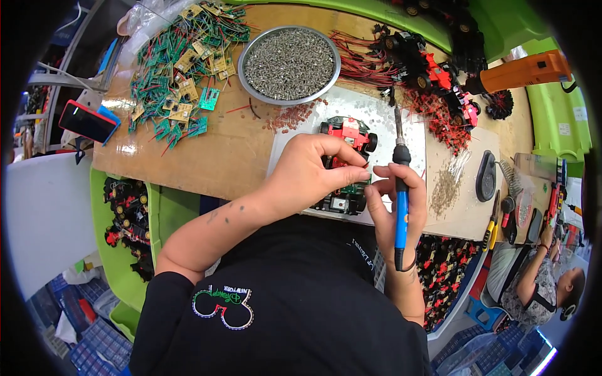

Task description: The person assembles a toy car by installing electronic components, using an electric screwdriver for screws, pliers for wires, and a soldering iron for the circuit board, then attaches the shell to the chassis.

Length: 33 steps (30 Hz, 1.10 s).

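Shirt (282,341) nearest; right fingers (415,188) hold soldering iron (401,216); bowl (337,65) holds metal pieces (288,64).

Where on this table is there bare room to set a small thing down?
The tabletop lies bare between the circuit boards and its front edge, left of the left hand. Crowded: right of the metal bowl, with red wires and toy cars.

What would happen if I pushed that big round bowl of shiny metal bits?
The bowl would probably feel heavy, because so many metal bits fill it. It looks wide, so a gentle push would likely slide it rather than tip it. A hard bump might spill some, since the bits look loose and uncovered.
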Each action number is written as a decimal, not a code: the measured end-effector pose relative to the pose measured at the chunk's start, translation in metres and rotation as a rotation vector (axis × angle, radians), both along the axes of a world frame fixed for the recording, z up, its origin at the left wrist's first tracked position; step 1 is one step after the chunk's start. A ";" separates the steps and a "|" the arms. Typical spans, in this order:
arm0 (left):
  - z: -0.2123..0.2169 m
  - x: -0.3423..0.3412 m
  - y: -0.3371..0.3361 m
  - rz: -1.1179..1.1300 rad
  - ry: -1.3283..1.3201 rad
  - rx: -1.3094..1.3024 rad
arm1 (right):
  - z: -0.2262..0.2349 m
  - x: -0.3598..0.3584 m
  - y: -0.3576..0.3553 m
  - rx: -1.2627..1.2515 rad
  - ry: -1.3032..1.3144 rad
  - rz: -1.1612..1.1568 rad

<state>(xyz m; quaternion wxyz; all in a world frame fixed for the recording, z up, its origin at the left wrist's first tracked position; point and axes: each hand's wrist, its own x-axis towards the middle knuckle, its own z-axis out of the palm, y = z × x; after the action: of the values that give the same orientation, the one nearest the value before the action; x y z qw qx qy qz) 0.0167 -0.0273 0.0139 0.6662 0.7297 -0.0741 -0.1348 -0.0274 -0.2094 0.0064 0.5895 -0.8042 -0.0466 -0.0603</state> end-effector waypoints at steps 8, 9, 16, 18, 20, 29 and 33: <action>-0.003 -0.009 0.008 0.086 0.050 0.074 | -0.002 -0.011 -0.002 0.181 0.063 0.098; 0.001 -0.008 0.013 0.047 0.147 0.077 | -0.004 -0.012 -0.005 0.125 0.042 0.072; -0.021 0.002 0.039 -0.085 0.444 -0.221 | -0.019 -0.016 0.002 -0.072 0.018 0.006; -0.018 0.008 0.043 -0.150 0.560 -0.082 | -0.019 -0.015 0.003 -0.093 -0.004 0.000; -0.022 0.008 0.044 -0.193 0.626 -0.194 | -0.015 -0.013 0.005 -0.020 0.092 -0.021; -0.019 -0.004 0.017 -0.207 0.540 -0.395 | -0.010 0.019 0.012 -0.279 -0.192 0.045; -0.023 -0.011 0.015 -0.135 0.488 -0.318 | -0.011 0.028 0.016 -0.223 -0.109 0.074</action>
<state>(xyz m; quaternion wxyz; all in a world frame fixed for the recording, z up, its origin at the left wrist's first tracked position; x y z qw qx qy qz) 0.0057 -0.0122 -0.0092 0.7599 0.5556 0.0200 -0.3369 0.0002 -0.1930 -0.0050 0.4948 -0.8580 -0.1146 -0.0767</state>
